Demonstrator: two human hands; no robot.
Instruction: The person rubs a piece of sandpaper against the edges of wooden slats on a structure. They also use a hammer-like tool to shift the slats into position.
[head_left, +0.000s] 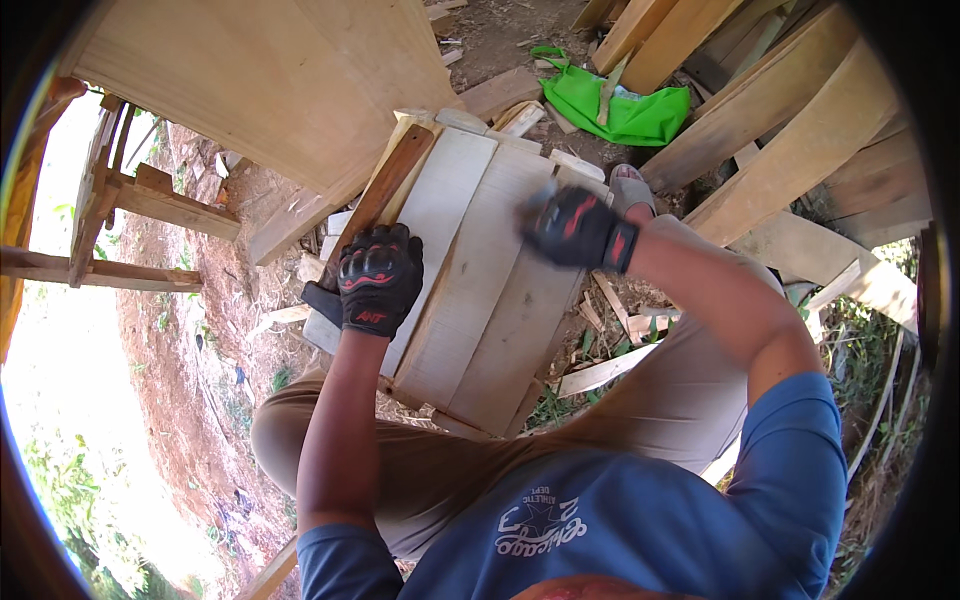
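Note:
In front of my knees stands a low bench-like piece topped with pale planks [468, 255]. A narrow dark brown wooden strip [395, 178] lies along its left side. My left hand [378, 278], in a black glove with red marks, is closed over the near end of that strip, thumb out to the left. Above the right part of the planks is my right hand [580, 228], in a matching glove. Motion smears its fingers, and a greyish blur at them cannot be made out.
A large pale wooden board [270, 80] rises at the far left. Beyond the planks lies a bright green bag [620, 105]. Long boards [790, 120] lean at the right. Wood scraps [590, 310] litter the ground. A wooden frame [150, 195] stands at the left.

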